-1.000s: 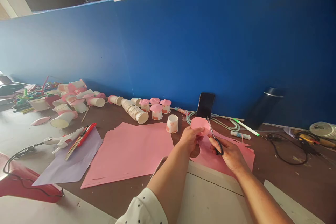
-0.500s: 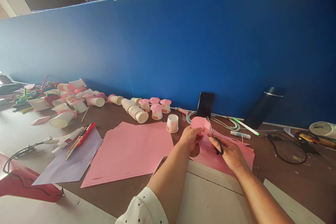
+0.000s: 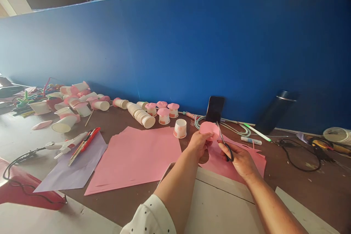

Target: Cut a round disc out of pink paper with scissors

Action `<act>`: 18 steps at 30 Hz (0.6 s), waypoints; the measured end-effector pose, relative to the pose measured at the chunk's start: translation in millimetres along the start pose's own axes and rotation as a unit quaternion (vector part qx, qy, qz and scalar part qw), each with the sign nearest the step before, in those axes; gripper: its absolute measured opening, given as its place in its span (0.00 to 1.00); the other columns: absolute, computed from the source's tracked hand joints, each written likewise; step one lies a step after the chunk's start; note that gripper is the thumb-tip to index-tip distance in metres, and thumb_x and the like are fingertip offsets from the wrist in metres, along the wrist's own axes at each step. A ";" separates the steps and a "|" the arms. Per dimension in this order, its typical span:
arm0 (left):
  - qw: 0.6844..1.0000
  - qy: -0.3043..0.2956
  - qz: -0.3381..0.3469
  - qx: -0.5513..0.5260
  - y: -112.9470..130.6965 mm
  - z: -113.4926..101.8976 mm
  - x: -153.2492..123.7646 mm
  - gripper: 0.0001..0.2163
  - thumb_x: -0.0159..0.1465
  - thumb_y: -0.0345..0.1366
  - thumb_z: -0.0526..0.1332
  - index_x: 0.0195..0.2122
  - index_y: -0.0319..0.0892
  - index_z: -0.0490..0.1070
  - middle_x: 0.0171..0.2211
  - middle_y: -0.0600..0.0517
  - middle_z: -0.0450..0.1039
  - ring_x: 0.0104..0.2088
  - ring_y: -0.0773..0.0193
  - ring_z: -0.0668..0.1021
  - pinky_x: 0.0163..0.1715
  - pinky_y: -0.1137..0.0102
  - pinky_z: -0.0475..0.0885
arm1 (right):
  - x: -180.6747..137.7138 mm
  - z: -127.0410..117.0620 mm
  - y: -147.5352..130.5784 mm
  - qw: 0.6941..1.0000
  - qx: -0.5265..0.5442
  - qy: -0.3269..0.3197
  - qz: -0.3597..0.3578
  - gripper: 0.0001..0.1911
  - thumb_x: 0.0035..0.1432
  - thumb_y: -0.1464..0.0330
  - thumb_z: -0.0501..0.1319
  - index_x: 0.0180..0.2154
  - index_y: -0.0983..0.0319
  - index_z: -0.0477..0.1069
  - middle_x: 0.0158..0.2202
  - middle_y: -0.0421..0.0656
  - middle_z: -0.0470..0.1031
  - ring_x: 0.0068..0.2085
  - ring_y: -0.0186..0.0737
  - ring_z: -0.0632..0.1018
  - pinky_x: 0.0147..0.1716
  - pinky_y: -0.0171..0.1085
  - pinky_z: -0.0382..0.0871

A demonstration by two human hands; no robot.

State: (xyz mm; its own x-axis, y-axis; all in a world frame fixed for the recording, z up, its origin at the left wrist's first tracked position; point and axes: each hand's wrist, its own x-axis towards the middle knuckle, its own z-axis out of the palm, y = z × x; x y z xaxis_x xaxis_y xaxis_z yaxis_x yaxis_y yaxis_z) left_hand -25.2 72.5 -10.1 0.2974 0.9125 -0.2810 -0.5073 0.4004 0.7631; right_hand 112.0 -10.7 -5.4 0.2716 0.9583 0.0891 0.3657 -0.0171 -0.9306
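Between the thumb and fingers of my left hand (image 3: 201, 142) is a round pink paper disc (image 3: 208, 129). My right hand (image 3: 240, 157) grips black-handled scissors (image 3: 228, 151), their blades pointing up along the disc's right edge. Below both hands lies a pink sheet (image 3: 227, 166) with a rounded cut-out at its left side. An upside-down paper cup (image 3: 180, 129) with an orange window print stands left of my hands. Behind it are several small cups with pink paper tops (image 3: 163, 112).
A stack of pink paper (image 3: 134, 157) lies to the left. Beyond it are a glue gun (image 3: 65, 144), a red utility knife (image 3: 85, 145) and nested cups (image 3: 140, 115). A phone (image 3: 215, 109) leans against the blue partition (image 3: 192, 51). To the right are a glue stick (image 3: 251, 140), a pen (image 3: 257, 132) and a dark bottle (image 3: 276, 113).
Almost nothing differs. Both hands, the disc and the scissors keep practically the same place; the view shifts very slightly.
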 end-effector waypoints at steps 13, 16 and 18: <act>1.000 -0.011 0.014 -0.014 -1.8 -2.9 4.5 0.16 0.46 0.33 0.77 0.32 0.39 0.73 0.30 0.49 0.74 0.29 0.68 0.72 0.32 0.71 0.68 | 2.6 -0.4 6.0 1.000 -0.006 0.007 0.017 0.27 0.50 0.43 0.68 0.38 0.58 0.87 0.23 0.39 0.76 0.30 0.43 0.75 0.35 0.40 0.71; 0.999 -0.015 0.018 -0.043 -1.7 -3.3 5.8 0.15 0.47 0.34 0.77 0.30 0.40 0.72 0.28 0.51 0.72 0.27 0.70 0.70 0.29 0.72 0.66 | 2.0 -0.4 5.7 1.000 0.012 0.010 0.027 0.28 0.49 0.43 0.69 0.39 0.58 0.86 0.24 0.40 0.77 0.30 0.44 0.76 0.35 0.40 0.71; 0.997 -0.006 0.011 -0.074 -1.6 -2.8 6.8 0.13 0.49 0.32 0.76 0.30 0.40 0.72 0.27 0.52 0.72 0.26 0.70 0.70 0.29 0.73 0.66 | 1.4 -0.5 4.5 0.999 0.024 0.012 0.037 0.30 0.48 0.43 0.69 0.41 0.59 0.86 0.24 0.40 0.78 0.31 0.45 0.77 0.35 0.40 0.72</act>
State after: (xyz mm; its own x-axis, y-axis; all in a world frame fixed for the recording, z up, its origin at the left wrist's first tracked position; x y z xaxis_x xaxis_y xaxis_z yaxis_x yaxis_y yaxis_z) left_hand -24.6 78.3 -14.8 0.2929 0.9208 -0.2575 -0.6273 0.3883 0.6751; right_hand 114.4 -9.6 -9.3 0.3172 0.9480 0.0272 0.3005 -0.0732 -0.9510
